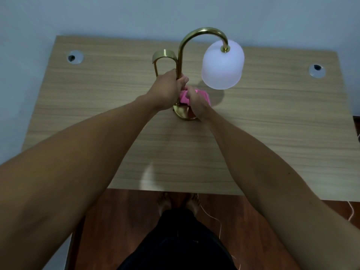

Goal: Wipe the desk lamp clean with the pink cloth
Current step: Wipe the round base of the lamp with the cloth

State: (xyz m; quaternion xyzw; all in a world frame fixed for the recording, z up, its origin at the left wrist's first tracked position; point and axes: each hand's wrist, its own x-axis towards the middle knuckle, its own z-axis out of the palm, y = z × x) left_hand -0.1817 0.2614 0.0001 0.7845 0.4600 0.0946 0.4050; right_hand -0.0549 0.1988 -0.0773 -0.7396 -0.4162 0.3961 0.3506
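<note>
Both my bare forearms reach forward and converge at the middle. My left hand (168,90) is curled into a fist around the stem (178,63), thumb tip showing just past it on the right. My right hand (197,103) sits just below and right of the left fingers, touching them, knuckles up, fingers bunched tight on the cloth (184,98), which pokes out between both hands.
</note>
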